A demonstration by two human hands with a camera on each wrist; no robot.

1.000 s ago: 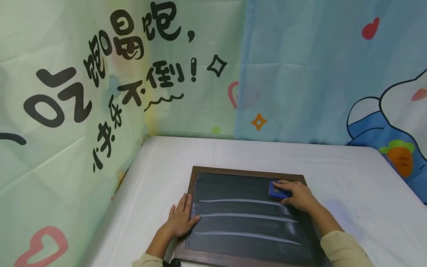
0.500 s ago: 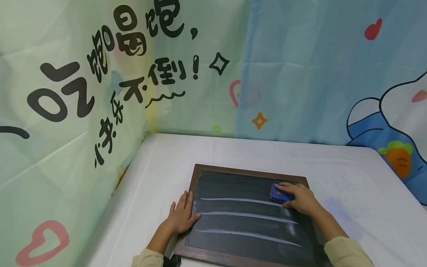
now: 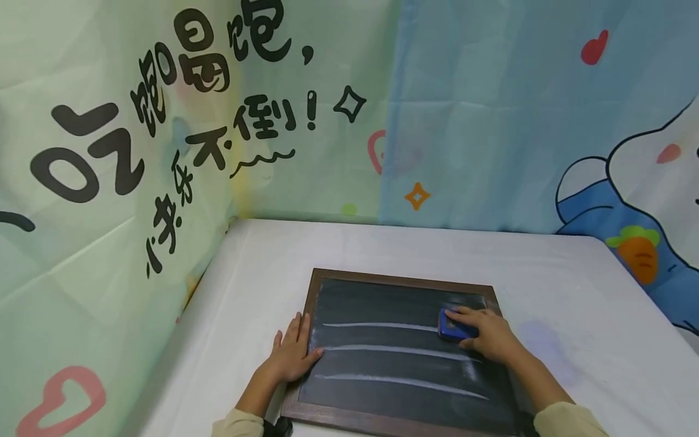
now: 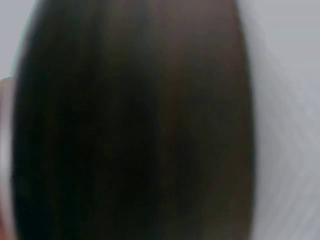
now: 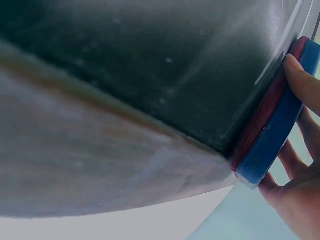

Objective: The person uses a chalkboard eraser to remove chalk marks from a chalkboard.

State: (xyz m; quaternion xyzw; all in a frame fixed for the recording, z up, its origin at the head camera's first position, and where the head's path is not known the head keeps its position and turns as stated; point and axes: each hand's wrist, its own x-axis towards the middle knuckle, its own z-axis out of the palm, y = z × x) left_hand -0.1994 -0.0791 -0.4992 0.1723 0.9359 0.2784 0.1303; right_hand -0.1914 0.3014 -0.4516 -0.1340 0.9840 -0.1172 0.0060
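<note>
A blackboard (image 3: pixel 377 298) in a brown wooden frame lies on the white table, with three white chalk lines (image 3: pixel 377 348) across it. My left hand (image 3: pixel 290 357) rests on the left side of the frame, fingers straight and thumb over the black surface. At the board's upper right, my right hand (image 3: pixel 491 335) grips a blue blackboard eraser (image 3: pixel 451 328), which sits at the right end of the top line. In the right wrist view, the eraser's red felt side (image 5: pixel 266 112) is against the board, thumb and fingers around its blue body. The left wrist view holds only a blurred dark board edge (image 4: pixel 135 125).
The white tablecloth (image 3: pixel 273 261) surrounds the board. Printed cloth walls (image 3: pixel 464 121) stand behind and to the left. A black object (image 3: pixel 281 426) is near my left wrist at the board's lower left corner.
The eraser and my right hand have moved slightly down the board, toward me. The top line's right end, visible beyond the eraser before, no longer shows. My left hand stays on the frame.
</note>
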